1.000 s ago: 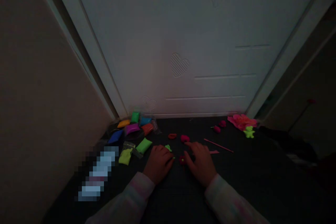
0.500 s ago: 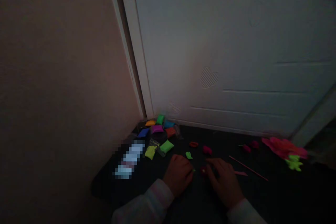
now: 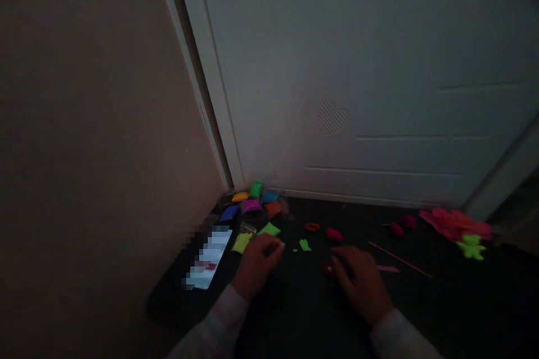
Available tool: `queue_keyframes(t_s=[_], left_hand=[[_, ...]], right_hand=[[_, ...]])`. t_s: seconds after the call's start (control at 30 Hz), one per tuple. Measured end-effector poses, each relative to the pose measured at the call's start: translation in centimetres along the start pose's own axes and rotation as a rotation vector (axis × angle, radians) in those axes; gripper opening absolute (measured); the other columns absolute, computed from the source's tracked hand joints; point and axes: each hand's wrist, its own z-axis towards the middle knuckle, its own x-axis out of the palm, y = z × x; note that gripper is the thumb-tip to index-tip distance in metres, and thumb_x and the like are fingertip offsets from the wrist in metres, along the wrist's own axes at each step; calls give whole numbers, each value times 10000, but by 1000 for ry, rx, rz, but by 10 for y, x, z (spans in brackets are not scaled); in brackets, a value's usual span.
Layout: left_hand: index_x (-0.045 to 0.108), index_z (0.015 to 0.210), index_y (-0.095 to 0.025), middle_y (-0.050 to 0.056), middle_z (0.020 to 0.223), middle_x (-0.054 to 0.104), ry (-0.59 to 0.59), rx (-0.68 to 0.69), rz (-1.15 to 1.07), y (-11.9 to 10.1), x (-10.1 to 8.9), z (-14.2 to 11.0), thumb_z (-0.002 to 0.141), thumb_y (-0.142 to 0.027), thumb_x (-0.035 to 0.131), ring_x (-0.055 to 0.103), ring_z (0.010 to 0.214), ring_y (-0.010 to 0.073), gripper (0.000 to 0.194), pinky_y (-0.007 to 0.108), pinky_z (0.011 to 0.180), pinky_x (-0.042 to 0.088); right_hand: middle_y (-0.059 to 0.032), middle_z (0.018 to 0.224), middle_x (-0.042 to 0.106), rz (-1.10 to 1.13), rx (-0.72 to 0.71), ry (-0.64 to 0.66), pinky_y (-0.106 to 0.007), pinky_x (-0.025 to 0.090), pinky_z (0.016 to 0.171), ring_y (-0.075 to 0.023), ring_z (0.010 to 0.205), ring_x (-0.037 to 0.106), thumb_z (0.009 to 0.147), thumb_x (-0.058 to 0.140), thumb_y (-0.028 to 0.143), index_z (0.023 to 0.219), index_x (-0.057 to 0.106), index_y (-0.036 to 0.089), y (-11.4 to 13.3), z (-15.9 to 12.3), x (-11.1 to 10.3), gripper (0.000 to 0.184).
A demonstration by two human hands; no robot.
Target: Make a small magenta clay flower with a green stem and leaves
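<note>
Red, a small piece [image 3: 328, 268] is lying at ten o'clock from the loosely open right hand [image 3: 362, 281], while the left hand [image 3: 257, 266] is pinching a green bit [image 3: 283, 245], a leafy green shape [image 3: 305, 245] resting at its two o'clock.

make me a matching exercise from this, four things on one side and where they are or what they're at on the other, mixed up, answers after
1. left hand
2. right hand
3. yellow-green bear figure
4. blue packet

A. at the near edge of the pink flower
B. has a small green bit at its fingertips
C. just left of the purple packet
D. fingers by the red piece with a pale centre

Right pairs: 1-B, 2-D, 3-A, 4-C
</note>
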Motion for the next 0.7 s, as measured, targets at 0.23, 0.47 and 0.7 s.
queue_keyframes(t_s=[0.23, 0.47, 0.7], left_hand=[[609, 669, -138, 5, 623, 605, 359, -7, -289, -20, 70, 29, 658, -239, 582, 526, 601, 120, 105, 242, 605, 402], [588, 731, -106, -1, 599, 569, 594, -146, -501, -3, 76, 28, 633, -292, 606, 467, 491, 79, 211, 220, 502, 380], [569, 699, -119, -41, 542, 520, 625, -214, -634, -3, 80, 28, 591, -309, 654, 424, 463, 61, 235, 207, 476, 324]], right_hand=[[-67, 847, 618, -25, 4, -59, -354, 409, 699, -184, 796, 561, 843, 358, 238, 915, 552, 184, -1, 1, -7, 214], [-26, 871, 631, 43, -89, 14, -319, 405, 744, -158, 847, 554, 810, 456, 232, 992, 557, 231, 10, 5, -7, 208], [-25, 807, 646, 77, -84, 17, -333, 396, 719, -154, 779, 570, 804, 469, 196, 876, 583, 209, 10, 6, -8, 136]])
